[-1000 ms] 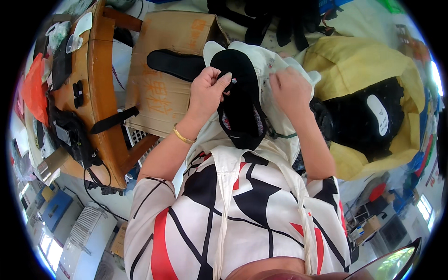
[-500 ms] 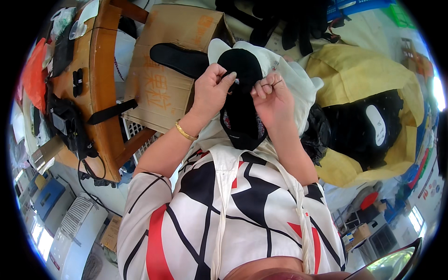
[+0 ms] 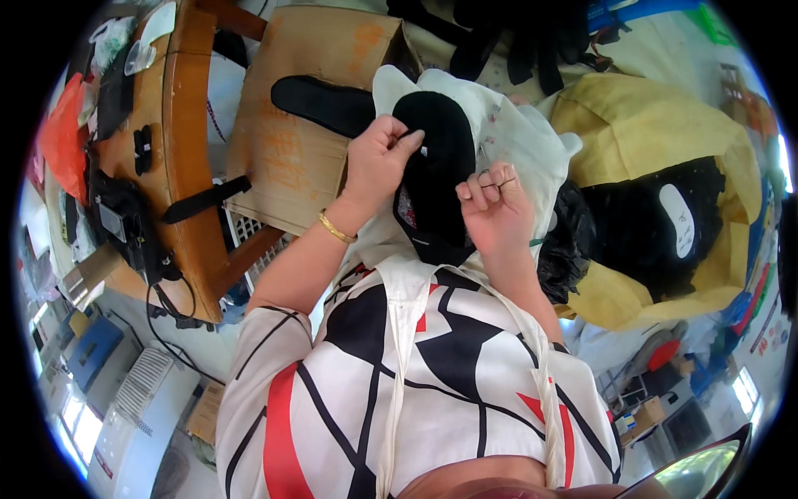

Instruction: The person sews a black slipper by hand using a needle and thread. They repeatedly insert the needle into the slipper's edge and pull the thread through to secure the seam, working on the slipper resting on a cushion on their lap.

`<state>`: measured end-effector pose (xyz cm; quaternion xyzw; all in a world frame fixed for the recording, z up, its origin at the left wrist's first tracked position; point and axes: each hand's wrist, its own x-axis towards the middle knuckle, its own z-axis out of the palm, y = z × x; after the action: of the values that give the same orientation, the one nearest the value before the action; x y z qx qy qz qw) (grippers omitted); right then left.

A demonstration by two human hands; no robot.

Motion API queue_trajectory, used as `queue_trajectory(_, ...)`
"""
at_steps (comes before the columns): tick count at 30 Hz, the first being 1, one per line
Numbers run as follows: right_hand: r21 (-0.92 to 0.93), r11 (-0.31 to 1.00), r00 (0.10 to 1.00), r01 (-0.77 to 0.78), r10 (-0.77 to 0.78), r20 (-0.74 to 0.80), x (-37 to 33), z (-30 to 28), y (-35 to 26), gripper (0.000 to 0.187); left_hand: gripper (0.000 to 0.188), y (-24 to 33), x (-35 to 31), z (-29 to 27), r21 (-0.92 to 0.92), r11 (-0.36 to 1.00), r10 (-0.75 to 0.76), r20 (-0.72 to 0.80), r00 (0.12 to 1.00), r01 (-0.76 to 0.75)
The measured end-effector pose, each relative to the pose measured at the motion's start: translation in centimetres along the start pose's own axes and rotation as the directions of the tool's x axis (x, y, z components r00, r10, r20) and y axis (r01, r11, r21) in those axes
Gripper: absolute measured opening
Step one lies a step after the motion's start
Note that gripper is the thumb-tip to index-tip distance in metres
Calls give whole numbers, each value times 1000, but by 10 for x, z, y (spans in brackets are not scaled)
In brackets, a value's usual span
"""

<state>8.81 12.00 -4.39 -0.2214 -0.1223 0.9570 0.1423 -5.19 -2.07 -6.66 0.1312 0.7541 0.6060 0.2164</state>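
Observation:
A black cloth shoe (image 3: 436, 125) with a patterned lining rests over white cloth (image 3: 528, 141) in front of my chest, its rounded end pointing away from me. My left hand (image 3: 376, 166), with a gold bangle at the wrist, pinches the shoe's left edge between thumb and fingers. A small white mark shows beside that thumb. To the right of the shoe, my right hand (image 3: 499, 212) is closed, slightly apart from it. A thin dark line shows at its fingertips; I cannot make out what it holds.
A cardboard box (image 3: 283, 50) stands at the left with a black sole-shaped piece (image 3: 320, 101) on it. Beyond is a wooden table (image 3: 187, 141). At right, a yellow bag (image 3: 640, 108) holds black pieces and a white sole-shaped piece (image 3: 677, 220), beside a black plastic bag (image 3: 569, 241).
My right hand has drawn back from the shoe, right and slightly toward me. The shoe's rounded end is more in view. My left hand keeps its pinch.

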Motion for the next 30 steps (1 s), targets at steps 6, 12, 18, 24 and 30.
queue_trajectory(6,-630,725,941,277,-337,25,0,30,-7,6,15,20,3,-6,358,895,258,67,964,-265)
queue_trajectory(12,-618,-445,596,648,-210,775,-29,46,-44,11,32,61,-10,-5,428,837,276,206,939,-340)
queue_trajectory(18,-401,-341,494,850,256,831,-41,40,-14,24,60,78,-1,13,767,563,157,266,951,-307)
queue_trajectory(24,-515,-377,619,770,246,746,-45,51,-29,26,33,53,8,4,649,689,262,192,946,-323)
queue_trajectory(30,-902,376,975,213,-20,222,-33,50,-21,13,24,40,10,-6,182,973,-167,132,977,142)
